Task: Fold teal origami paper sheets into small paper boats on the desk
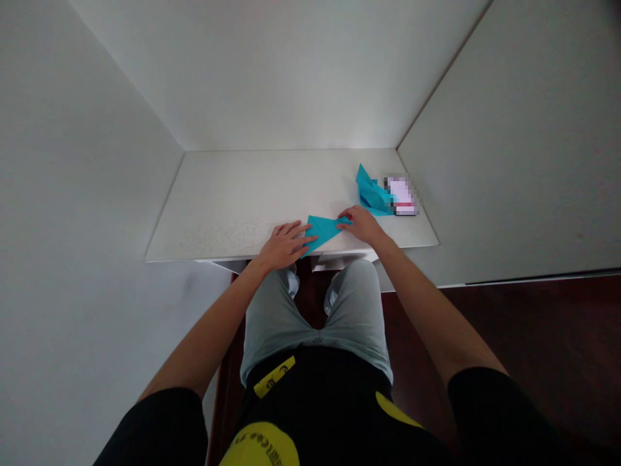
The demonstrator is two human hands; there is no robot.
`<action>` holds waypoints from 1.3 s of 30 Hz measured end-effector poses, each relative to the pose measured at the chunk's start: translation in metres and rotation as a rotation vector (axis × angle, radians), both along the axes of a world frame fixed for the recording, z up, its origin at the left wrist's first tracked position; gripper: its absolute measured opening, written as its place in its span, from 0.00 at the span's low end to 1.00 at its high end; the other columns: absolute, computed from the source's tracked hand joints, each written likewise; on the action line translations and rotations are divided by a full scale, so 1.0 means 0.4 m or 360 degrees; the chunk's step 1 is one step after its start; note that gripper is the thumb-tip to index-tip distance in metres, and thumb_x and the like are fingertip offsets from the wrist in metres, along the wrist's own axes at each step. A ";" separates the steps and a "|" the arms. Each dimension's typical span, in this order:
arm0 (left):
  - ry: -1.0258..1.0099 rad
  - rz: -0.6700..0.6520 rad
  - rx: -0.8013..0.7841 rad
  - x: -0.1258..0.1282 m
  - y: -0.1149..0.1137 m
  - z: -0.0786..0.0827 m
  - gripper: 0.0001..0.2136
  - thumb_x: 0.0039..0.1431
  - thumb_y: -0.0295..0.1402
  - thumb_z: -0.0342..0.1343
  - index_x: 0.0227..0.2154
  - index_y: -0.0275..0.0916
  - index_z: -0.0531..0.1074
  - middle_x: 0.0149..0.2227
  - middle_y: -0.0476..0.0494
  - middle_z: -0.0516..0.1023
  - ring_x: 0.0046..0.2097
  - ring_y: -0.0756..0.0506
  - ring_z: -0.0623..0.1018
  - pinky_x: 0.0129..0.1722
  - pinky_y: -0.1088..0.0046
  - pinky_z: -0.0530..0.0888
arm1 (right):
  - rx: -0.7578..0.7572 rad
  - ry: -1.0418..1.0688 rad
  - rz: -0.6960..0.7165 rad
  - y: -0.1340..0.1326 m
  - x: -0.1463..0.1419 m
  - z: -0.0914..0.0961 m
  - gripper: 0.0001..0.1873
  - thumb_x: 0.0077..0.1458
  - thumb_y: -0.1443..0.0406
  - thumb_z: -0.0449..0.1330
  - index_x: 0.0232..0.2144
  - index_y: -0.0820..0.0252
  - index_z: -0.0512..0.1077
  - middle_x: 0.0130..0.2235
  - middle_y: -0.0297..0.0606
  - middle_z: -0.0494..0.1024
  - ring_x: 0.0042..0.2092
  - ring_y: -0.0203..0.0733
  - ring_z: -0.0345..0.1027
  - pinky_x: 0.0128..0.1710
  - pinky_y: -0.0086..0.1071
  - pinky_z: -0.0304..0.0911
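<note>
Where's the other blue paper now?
In the head view, the folded blue paper lies at the far right of the white tabletop, beside a pixelated object, beyond the right hand.

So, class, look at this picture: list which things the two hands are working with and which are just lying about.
Working with:
the folded teal paper
the left hand
the right hand

Lying about:
a second folded teal paper
a pixelated pink-and-white object
</note>
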State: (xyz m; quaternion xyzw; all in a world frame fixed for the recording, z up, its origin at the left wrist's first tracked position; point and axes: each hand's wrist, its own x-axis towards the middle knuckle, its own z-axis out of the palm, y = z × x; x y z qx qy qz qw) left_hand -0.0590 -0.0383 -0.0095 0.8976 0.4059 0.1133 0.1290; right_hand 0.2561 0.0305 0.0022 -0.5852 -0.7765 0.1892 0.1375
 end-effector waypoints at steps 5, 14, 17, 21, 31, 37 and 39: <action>-0.0016 0.0016 -0.0005 0.004 -0.004 0.008 0.21 0.77 0.43 0.51 0.68 0.61 0.73 0.76 0.50 0.65 0.77 0.35 0.62 0.73 0.47 0.59 | 0.0359 -0.0094 0.0184 -0.089 -0.005 -0.022 0.14 0.71 0.64 0.59 0.52 0.58 0.83 0.53 0.48 0.84 0.54 0.55 0.77 0.57 0.48 0.70; 0.0022 0.0014 0.0030 0.004 -0.006 0.005 0.21 0.78 0.44 0.49 0.69 0.60 0.72 0.77 0.51 0.63 0.77 0.34 0.61 0.72 0.46 0.59 | 0.0426 -0.0316 0.0238 -0.204 -0.029 -0.036 0.29 0.76 0.56 0.51 0.70 0.67 0.69 0.72 0.55 0.70 0.71 0.58 0.65 0.68 0.51 0.64; 0.0045 0.0007 0.0033 0.004 -0.004 0.004 0.22 0.78 0.44 0.48 0.70 0.60 0.71 0.77 0.51 0.63 0.77 0.34 0.60 0.72 0.46 0.58 | 0.0398 -0.0416 0.0238 -0.192 -0.044 -0.017 0.29 0.76 0.55 0.51 0.68 0.67 0.70 0.71 0.56 0.71 0.69 0.62 0.67 0.65 0.53 0.66; 0.0060 0.0020 0.0012 0.008 -0.003 0.009 0.22 0.78 0.44 0.48 0.69 0.60 0.71 0.77 0.51 0.62 0.77 0.34 0.61 0.71 0.46 0.60 | 0.0390 -0.0463 0.0324 -0.183 -0.030 -0.003 0.29 0.76 0.53 0.50 0.67 0.65 0.71 0.72 0.54 0.70 0.68 0.60 0.68 0.64 0.52 0.65; 0.0142 0.0085 0.0021 0.031 -0.017 0.019 0.23 0.78 0.39 0.46 0.70 0.56 0.70 0.79 0.48 0.59 0.78 0.34 0.60 0.71 0.45 0.60 | 0.0415 -0.0454 0.0229 -0.198 0.040 -0.017 0.27 0.77 0.55 0.48 0.67 0.60 0.72 0.68 0.50 0.76 0.65 0.58 0.69 0.61 0.50 0.62; 0.0136 0.0372 0.0153 0.064 -0.120 0.020 0.23 0.75 0.42 0.54 0.69 0.48 0.72 0.71 0.32 0.70 0.68 0.31 0.72 0.65 0.46 0.67 | 0.0515 -0.0236 0.0168 -0.236 -0.008 -0.033 0.27 0.72 0.47 0.57 0.58 0.60 0.76 0.61 0.54 0.79 0.63 0.62 0.68 0.61 0.51 0.62; 0.0097 0.0439 0.0124 0.061 -0.144 0.020 0.22 0.74 0.40 0.55 0.68 0.49 0.74 0.68 0.33 0.74 0.67 0.31 0.73 0.64 0.46 0.68 | 0.0519 -0.0164 0.0172 -0.261 -0.013 -0.044 0.25 0.71 0.47 0.59 0.56 0.59 0.77 0.61 0.53 0.78 0.62 0.61 0.69 0.60 0.51 0.63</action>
